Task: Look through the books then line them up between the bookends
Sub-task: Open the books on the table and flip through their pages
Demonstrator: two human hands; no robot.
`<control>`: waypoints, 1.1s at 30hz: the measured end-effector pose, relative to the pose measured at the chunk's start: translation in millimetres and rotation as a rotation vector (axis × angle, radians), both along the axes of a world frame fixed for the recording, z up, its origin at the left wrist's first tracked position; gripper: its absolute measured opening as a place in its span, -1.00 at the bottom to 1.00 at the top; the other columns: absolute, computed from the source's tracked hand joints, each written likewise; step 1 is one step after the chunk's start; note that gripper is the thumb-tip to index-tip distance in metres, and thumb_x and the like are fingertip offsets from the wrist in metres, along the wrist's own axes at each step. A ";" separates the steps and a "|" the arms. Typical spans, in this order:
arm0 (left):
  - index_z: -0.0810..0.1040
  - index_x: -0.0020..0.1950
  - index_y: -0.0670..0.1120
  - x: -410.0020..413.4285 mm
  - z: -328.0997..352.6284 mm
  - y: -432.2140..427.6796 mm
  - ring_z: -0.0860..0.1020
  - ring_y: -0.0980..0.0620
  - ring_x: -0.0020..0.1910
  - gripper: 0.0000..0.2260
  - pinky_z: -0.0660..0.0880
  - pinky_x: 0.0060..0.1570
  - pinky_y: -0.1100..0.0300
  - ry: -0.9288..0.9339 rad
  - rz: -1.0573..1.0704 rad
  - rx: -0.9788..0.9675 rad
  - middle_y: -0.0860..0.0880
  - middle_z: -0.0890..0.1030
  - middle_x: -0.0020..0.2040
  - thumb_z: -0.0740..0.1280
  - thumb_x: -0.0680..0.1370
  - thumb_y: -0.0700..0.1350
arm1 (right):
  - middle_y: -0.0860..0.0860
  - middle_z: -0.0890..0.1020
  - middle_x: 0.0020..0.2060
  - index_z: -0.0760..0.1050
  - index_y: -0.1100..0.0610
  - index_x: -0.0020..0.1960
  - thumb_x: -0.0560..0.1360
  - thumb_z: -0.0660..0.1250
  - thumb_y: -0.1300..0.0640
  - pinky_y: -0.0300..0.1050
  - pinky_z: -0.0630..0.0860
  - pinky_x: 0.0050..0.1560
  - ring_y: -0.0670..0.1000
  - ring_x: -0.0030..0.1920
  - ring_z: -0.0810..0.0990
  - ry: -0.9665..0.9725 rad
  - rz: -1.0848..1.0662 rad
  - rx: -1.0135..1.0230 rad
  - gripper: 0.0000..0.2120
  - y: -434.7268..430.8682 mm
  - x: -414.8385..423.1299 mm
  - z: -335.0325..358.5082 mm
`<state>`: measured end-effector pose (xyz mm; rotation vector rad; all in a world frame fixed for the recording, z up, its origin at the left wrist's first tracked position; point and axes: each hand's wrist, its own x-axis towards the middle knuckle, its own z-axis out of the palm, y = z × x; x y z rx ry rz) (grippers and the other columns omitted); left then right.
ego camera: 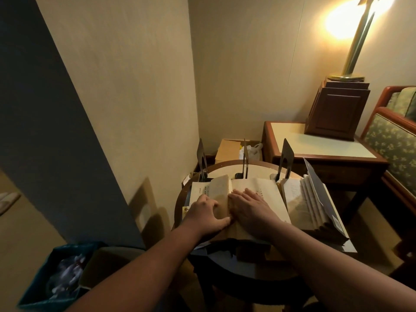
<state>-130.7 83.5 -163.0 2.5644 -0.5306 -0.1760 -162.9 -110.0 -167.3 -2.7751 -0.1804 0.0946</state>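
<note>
Though dim, litter (67, 273) inside bin (38, 283)

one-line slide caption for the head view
Left hand grips pages of an open book, right hand flattens it, on a round table with three bookends.

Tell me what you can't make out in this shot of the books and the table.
Head view:
- Print on the open book: too small, blurred.
- Grip of the left hand on the pages: fingertips hidden under its knuckles.
- Page under the right hand: covered by it.
- Top of the lamp: cut by the top edge, lost in glare.
- Contents of the bin: dim, blurred.
</note>
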 end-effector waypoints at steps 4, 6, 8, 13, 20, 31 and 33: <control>0.31 0.47 0.02 -0.3 1.9 -1.3 0.47 -0.02 0.26 -0.36 0.58 -0.03 0.21 0.008 0.064 -0.125 -0.02 0.43 0.34 0.45 0.44 0.05 | -0.15 0.03 0.61 0.00 -0.22 0.60 0.64 0.11 -0.20 0.13 -0.20 0.54 0.07 0.61 -0.14 0.011 -0.016 -0.005 -0.42 -1.6 1.9 -8.1; 0.27 0.49 0.03 -0.5 4.8 1.4 0.52 -0.01 0.23 -0.35 0.52 -0.22 0.33 -0.004 0.107 -0.187 -0.01 0.48 0.31 0.46 0.45 -0.02 | -0.16 0.02 0.61 -0.01 -0.21 0.60 0.64 0.09 -0.22 0.12 -0.21 0.53 0.07 0.61 -0.14 -0.004 -0.023 -0.007 -0.42 -1.7 0.9 -9.2; 0.30 0.45 0.04 1.3 8.1 6.9 0.55 -0.01 0.17 -0.41 0.50 -0.26 0.36 -0.029 0.147 -0.203 0.00 0.52 0.26 0.45 0.47 -0.06 | -0.15 0.03 0.61 -0.02 -0.21 0.60 0.64 0.08 -0.23 0.12 -0.21 0.53 0.07 0.61 -0.14 -0.026 -0.021 -0.019 -0.42 -2.5 -1.7 -12.1; 0.34 0.38 -0.03 6.3 7.4 17.6 0.50 -0.07 0.24 -0.46 0.48 -0.04 0.22 -0.074 0.178 -0.134 -0.05 0.51 0.25 0.40 0.44 -0.22 | -0.15 0.03 0.61 -0.02 -0.20 0.60 0.64 0.02 -0.26 0.04 -0.27 0.48 0.06 0.61 -0.15 -0.063 -0.026 -0.029 -0.43 -2.7 -11.1 -16.1; -0.14 0.60 -0.04 0.9 -9.2 12.6 0.15 -0.14 0.52 -0.08 0.30 0.41 -0.04 -0.050 0.242 0.163 -0.08 -0.03 0.59 0.41 0.43 -0.11 | -0.15 0.02 0.62 -0.02 -0.19 0.61 0.63 0.00 -0.29 0.05 -0.26 0.51 0.04 0.61 -0.16 -0.030 -0.021 -0.034 -0.41 -4.0 -14.4 -11.0; -0.12 0.61 0.04 1.1 -25.5 14.4 -0.09 -0.03 0.60 -0.18 0.03 0.55 -0.11 -0.185 -0.145 0.163 0.00 -0.09 0.63 0.29 0.49 -0.24 | -0.11 0.07 0.61 0.08 -0.30 0.54 0.59 0.14 -0.29 0.27 -0.06 0.54 0.14 0.59 -0.04 0.080 -0.004 -0.057 -0.44 2.7 10.5 9.5; 0.01 0.60 -0.04 -4.0 -32.1 14.7 0.04 -0.03 0.59 -0.32 0.25 0.50 -0.04 -0.119 -0.229 0.062 0.00 0.00 0.62 0.22 0.55 -0.28 | -0.12 0.04 0.61 0.06 -0.27 0.56 0.60 0.12 -0.28 0.28 -0.09 0.54 0.14 0.60 -0.07 0.092 0.000 -0.085 -0.43 5.8 19.1 10.8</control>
